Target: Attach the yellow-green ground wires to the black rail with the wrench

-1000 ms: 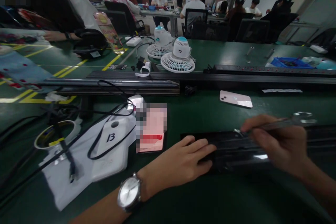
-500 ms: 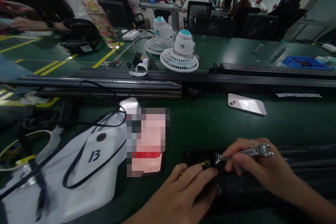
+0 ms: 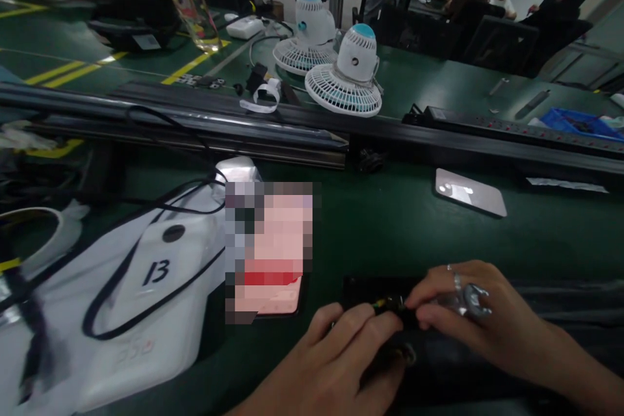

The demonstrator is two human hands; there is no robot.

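Note:
My right hand (image 3: 482, 318) is closed around a silver open-ended wrench (image 3: 478, 301). One jaw of it sticks out over my knuckles, while its other end reaches toward my left fingertips and is blurred. My left hand (image 3: 336, 357) has its fingers curled around a thin yellow-and-green piece (image 3: 377, 305), perhaps a wire, with a small dark end close to the right fingertips. Most of that piece is hidden by my fingers. Both hands rest over a long black bar (image 3: 358, 285) lying on the green table. A small round metal part (image 3: 405, 354) shows below my left fingers.
Left of my hands lie a lit phone (image 3: 277, 296) and a white device marked 13 (image 3: 160, 312) with a black strap. A pink phone (image 3: 470, 192) lies at right. Dark rails (image 3: 273, 140) cross the table, with two white fans (image 3: 344, 88) behind them. People sit farther back.
The view has shifted and tilted. My right hand has brought the wrench's near end closer to the left fingertips, and the wrench has turned. My left hand keeps its grip.

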